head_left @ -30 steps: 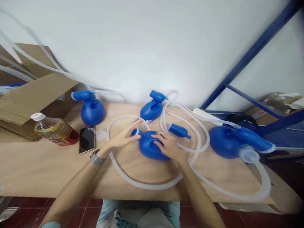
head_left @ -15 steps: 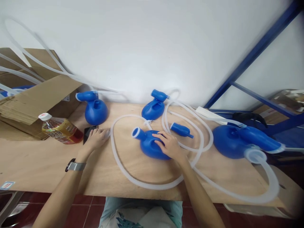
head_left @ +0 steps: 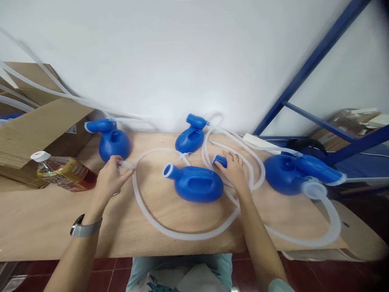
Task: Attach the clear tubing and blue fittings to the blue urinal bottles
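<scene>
My left hand (head_left: 108, 178) is lifted a little over the wooden table (head_left: 45, 219), pinching a small white cap (head_left: 125, 164) between thumb and fingers. My right hand (head_left: 233, 169) rests on a small blue cylinder part (head_left: 219, 160), fingers curled over it. Between my hands lies a blue plastic bottle (head_left: 196, 184) with a white-rimmed spout pointing left. A long clear tube (head_left: 170, 231) loops around it on the table.
Two more blue bottles stand at the back, one (head_left: 112, 140) on the left and one (head_left: 191, 136) in the middle; a larger one (head_left: 291, 172) lies on the right. A drink bottle (head_left: 60, 172) and cardboard box (head_left: 33, 125) sit left. Blue shelf struts (head_left: 306, 69) rise at right.
My left hand left the blue bottle's spout, reached left to the cap beside the phone and lifted it. My right hand slid off the bottle onto the small blue cylinder.
</scene>
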The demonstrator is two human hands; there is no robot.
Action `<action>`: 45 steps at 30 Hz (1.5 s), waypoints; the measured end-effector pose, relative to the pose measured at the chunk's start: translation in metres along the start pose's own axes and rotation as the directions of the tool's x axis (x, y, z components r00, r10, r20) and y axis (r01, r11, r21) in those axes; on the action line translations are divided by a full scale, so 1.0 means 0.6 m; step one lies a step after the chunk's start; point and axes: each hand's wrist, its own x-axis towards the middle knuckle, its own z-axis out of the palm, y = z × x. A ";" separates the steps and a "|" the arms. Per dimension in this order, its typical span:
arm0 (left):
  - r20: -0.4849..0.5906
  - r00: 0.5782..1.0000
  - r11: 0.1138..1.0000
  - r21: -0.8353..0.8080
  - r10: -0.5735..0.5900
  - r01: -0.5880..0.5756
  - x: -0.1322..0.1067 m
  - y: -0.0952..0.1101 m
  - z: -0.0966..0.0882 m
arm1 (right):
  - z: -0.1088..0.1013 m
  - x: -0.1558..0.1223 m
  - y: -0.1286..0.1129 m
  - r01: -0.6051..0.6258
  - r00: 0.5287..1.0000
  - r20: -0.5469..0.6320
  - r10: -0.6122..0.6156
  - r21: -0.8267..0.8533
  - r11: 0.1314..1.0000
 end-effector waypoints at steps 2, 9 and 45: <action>-0.021 1.000 0.970 -0.244 0.007 -0.012 -0.008 0.019 -0.002 | -0.003 0.011 0.032 -0.065 0.987 0.130 0.099 -0.244 0.968; -0.089 0.995 0.528 -0.843 0.041 -0.098 -0.042 0.128 0.025 | -0.062 -0.010 0.017 0.224 0.963 -0.159 -0.220 0.012 0.974; -0.025 0.821 0.588 -0.686 0.570 -0.429 -0.121 0.285 0.015 | -0.069 -0.111 -0.141 0.378 0.904 -0.385 -0.187 0.515 0.769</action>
